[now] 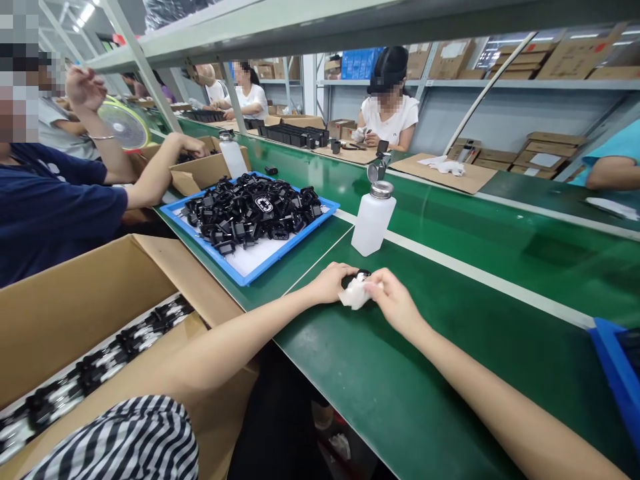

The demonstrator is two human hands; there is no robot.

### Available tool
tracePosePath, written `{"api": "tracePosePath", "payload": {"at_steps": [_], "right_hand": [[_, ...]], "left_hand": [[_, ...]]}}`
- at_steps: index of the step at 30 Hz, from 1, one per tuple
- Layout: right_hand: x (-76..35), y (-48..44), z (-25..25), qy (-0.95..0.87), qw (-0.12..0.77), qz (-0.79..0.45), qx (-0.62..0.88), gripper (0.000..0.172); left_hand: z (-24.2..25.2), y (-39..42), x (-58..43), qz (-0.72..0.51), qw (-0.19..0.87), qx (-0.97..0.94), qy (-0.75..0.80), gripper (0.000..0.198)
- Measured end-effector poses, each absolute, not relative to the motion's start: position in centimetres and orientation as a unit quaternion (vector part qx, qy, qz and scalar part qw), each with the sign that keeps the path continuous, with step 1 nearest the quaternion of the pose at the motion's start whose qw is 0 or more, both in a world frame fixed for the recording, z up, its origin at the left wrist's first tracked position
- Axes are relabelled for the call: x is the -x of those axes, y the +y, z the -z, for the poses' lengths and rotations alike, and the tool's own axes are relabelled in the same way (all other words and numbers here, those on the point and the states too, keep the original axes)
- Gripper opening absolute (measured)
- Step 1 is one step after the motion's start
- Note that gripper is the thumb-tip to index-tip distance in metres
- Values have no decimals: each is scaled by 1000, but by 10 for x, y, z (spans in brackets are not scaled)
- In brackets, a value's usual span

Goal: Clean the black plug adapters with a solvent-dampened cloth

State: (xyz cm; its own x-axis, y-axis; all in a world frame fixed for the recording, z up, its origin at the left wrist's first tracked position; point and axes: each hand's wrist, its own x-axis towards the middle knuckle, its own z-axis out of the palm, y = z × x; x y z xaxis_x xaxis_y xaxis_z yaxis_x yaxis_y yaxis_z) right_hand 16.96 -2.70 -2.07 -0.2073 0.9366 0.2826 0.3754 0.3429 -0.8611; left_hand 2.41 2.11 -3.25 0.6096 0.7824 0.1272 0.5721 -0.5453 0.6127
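at frame centre, left hand (330, 281) grips a small black plastic plug (356, 275); right hand (395, 301) pinches a crumpled white cloth (356, 293) against it.

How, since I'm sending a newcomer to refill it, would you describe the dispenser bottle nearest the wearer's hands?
On the green conveyor belt, find the blue tray heaped with black plug adapters. Right of it, beyond the left hand and right hand, stands the white dispenser bottle. Unlike the other bottle by the cardboard box, its metal lid is flipped open.
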Motion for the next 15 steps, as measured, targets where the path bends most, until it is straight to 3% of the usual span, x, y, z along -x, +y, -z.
{"api": "tracePosePath", "payload": {"at_steps": [3, 7, 10, 15], "right_hand": [[-182, -15, 15, -555, 524, -414, 496, 21], [-199, -1, 11, -466, 582, -400, 533, 21], [-200, 0, 15, -498, 553, -350, 569, 20], [-184, -12, 21, -646, 428, -280, 567, 17]], "left_hand": [[32, 21, -23, -189, 277, -851, 403, 49], [30, 19, -22, -195, 284, -846, 408, 61], [30, 19, -22, -192, 288, -843, 411, 63], [31, 19, -23, -192, 281, -844, 414, 60]]}}
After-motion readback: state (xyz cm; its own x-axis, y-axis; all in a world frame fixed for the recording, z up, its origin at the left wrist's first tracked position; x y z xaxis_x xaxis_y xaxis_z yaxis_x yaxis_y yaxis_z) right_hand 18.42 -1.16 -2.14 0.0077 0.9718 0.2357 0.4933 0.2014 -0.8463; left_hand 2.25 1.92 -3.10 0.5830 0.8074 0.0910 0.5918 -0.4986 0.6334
